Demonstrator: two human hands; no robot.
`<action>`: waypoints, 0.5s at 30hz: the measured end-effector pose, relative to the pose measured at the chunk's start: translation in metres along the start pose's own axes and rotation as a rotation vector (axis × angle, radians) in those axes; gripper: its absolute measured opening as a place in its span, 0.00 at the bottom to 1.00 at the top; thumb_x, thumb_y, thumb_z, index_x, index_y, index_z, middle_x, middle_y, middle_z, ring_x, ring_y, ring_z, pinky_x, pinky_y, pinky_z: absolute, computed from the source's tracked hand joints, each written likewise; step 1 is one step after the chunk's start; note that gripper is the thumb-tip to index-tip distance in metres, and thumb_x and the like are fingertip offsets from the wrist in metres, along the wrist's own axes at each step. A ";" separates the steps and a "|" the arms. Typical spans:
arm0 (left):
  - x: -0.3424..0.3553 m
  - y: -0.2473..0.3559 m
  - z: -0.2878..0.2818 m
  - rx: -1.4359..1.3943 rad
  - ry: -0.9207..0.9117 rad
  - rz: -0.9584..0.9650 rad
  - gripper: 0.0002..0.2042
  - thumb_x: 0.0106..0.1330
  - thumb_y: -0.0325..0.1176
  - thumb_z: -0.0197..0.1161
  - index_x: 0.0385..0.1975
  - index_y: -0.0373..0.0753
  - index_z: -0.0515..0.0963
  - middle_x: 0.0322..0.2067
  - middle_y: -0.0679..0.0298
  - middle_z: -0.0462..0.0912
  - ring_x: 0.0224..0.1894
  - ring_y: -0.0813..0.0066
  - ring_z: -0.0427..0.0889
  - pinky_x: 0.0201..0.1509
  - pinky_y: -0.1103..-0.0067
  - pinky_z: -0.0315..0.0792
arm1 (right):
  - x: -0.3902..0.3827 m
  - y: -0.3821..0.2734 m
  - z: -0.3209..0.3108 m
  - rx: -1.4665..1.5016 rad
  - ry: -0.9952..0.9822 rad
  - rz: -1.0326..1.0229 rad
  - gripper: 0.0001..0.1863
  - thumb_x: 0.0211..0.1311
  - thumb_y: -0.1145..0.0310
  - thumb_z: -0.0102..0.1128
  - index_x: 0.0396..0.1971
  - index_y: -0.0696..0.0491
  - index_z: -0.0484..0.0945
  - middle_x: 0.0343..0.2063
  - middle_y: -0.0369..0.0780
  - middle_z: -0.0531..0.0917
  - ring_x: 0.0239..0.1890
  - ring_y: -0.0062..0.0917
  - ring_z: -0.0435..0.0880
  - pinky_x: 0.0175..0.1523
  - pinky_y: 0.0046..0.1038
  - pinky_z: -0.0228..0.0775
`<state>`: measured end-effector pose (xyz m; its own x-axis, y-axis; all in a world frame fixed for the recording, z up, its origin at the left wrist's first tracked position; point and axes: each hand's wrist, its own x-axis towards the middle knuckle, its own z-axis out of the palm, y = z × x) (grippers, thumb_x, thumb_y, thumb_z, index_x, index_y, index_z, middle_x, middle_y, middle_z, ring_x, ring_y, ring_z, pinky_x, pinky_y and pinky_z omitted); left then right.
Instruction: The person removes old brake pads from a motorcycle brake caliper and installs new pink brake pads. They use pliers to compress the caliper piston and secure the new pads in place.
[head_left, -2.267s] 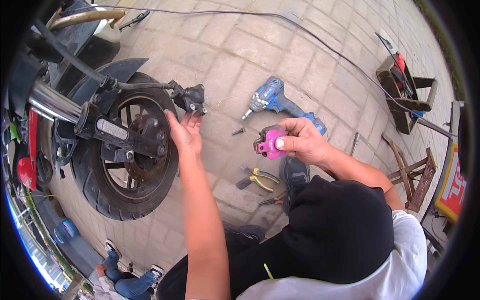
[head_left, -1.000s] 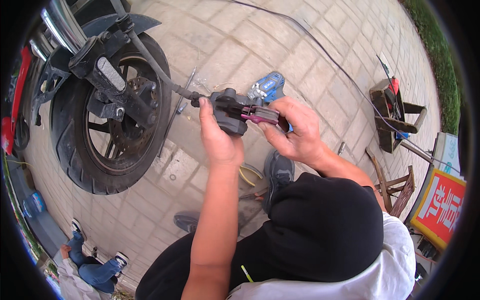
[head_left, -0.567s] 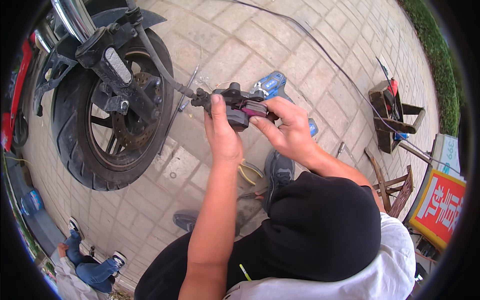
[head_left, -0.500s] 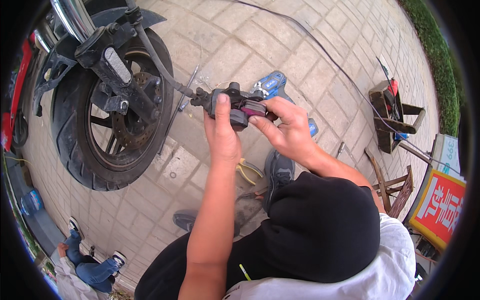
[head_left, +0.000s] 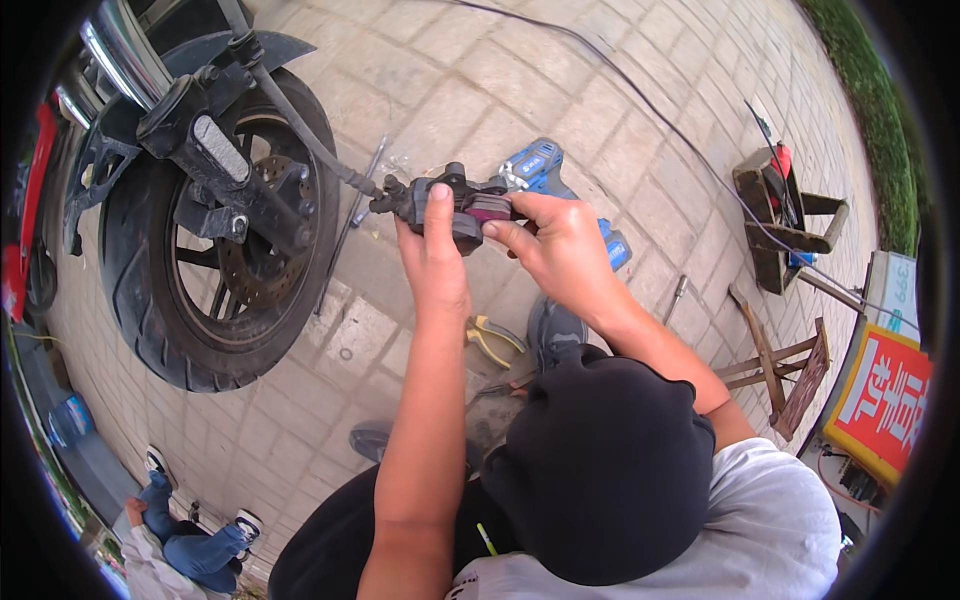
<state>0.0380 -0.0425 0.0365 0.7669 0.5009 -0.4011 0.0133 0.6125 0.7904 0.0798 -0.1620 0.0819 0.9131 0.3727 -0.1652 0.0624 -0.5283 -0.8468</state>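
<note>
Black rubber bulks at the left as the front wheel (head_left: 160,312), and the brake caliper (head_left: 466,231), which two seconds ago hung close to it, has been drawn out in front of the person. The left hand (head_left: 435,268), open-palmed beneath it then, is now wrapped round it, thumb laid along the top. The right hand (head_left: 565,245) has brought the brake pads (head_left: 490,207) across from well apart, and its thumb and fingers are pinched on them at the caliper's mouth. Work looks to have narrowed to where these two parts meet; the fingers hide how deep the pads sit, so I can't say whether they are seated.

As for surfaces, pale, gritty paving (head_left: 400,90) spreads in oblong slabs. The wheel's tyre is grooved and dusty; inside it the drilled disc (head_left: 246,290) has a rusty, brownish cast. From the caliper a ribbed-ended rubber hose (head_left: 292,121) curves up to the fork. Behind the right hand, the blue plastic impact driver (head_left: 537,168) lies on the ground, blocky and scuffed. The caliper is lumpy, dull black metal; the smaller pads are flat-sided, plum-coloured plates with greyish edges.
</note>
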 end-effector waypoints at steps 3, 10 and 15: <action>0.000 0.000 -0.002 0.014 -0.001 0.005 0.23 0.66 0.44 0.61 0.52 0.35 0.67 0.43 0.62 0.76 0.44 0.74 0.76 0.50 0.76 0.70 | 0.002 -0.007 -0.002 0.048 -0.038 0.095 0.10 0.55 0.69 0.68 0.33 0.61 0.83 0.16 0.47 0.79 0.16 0.30 0.75 0.26 0.30 0.67; -0.002 -0.004 0.004 0.054 0.014 0.059 0.19 0.67 0.44 0.60 0.50 0.37 0.70 0.41 0.64 0.77 0.42 0.77 0.76 0.49 0.77 0.70 | 0.000 -0.002 0.003 0.084 -0.029 0.165 0.10 0.58 0.71 0.65 0.38 0.60 0.83 0.19 0.40 0.82 0.21 0.16 0.73 0.28 0.25 0.67; -0.001 -0.007 0.002 0.076 0.032 0.082 0.21 0.67 0.45 0.60 0.51 0.38 0.69 0.42 0.64 0.77 0.43 0.78 0.75 0.50 0.78 0.69 | -0.002 -0.008 0.002 -0.067 -0.028 0.086 0.09 0.61 0.72 0.61 0.38 0.62 0.81 0.22 0.44 0.83 0.23 0.21 0.79 0.31 0.27 0.70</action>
<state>0.0386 -0.0484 0.0317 0.7468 0.5674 -0.3470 0.0008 0.5210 0.8535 0.0763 -0.1570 0.0883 0.9046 0.3449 -0.2505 0.0123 -0.6086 -0.7934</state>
